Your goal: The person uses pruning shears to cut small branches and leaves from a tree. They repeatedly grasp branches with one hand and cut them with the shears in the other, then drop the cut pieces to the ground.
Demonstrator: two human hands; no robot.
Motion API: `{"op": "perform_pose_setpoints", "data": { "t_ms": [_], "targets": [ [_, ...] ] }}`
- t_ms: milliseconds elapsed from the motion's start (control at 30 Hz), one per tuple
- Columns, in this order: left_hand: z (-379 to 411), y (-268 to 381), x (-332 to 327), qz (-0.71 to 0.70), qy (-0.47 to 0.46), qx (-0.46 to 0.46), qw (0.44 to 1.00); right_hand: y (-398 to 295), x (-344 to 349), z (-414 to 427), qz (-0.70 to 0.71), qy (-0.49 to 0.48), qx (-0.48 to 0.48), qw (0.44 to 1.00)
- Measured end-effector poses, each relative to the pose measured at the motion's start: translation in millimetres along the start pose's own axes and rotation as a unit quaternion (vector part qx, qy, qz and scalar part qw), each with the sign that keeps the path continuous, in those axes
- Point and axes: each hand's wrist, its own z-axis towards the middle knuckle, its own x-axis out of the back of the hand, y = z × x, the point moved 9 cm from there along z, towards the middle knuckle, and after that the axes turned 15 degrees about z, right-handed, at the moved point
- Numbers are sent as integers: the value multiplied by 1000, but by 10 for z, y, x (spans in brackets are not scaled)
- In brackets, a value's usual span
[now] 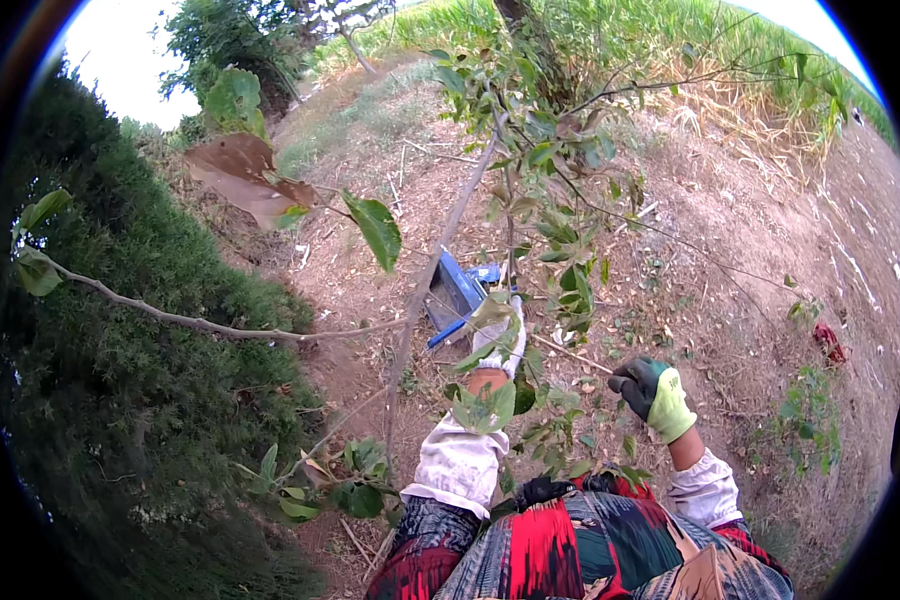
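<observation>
A thin leafless stem (576, 355) runs from the leaves in the middle to my right hand (649, 397), whose fingers are curled around its end. That hand wears a yellow-green glove with a dark coating. My left hand (501, 334), in a white glove, reaches forward among leaves. Foliage covers its fingers, so its grip does not show. Just beyond it are a blue plastic object (457, 292), perhaps a container, and a smaller blue item (484, 272). A long grey branch (450, 225) rises left of my left hand, near my face.
A side twig (195, 322) with leaves crosses toward a dense evergreen shrub (120, 360) on the left. Leafy shoots (570, 232) hang ahead, before a tree trunk (536, 45). Dry sloping soil (757, 262) bears litter and a red scrap (829, 343). Tall green crops stand behind.
</observation>
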Motion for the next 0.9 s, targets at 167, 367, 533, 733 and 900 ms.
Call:
{"op": "perform_pose_setpoints", "data": {
  "t_ms": [167, 367, 533, 733, 900],
  "targets": [
    [-186, 92, 178, -20, 41, 36, 998, -311, -433, 313, 111, -10, 35, 993],
    [-201, 48, 169, -55, 35, 19, 998, 275, -1352, 64, 183, -169, -32, 968],
    [-198, -15, 160, -65, 66, 3, 996, 351, -1460, -15, 364, -128, -85, 919],
    [-115, -208, -137, -111, 80, -26, 990, 498, -1345, -160, 101, -139, -58, 983],
    [-204, 51, 172, -103, 87, -24, 991, 652, -942, -72, 132, -61, -73, 987]
  ]
}}
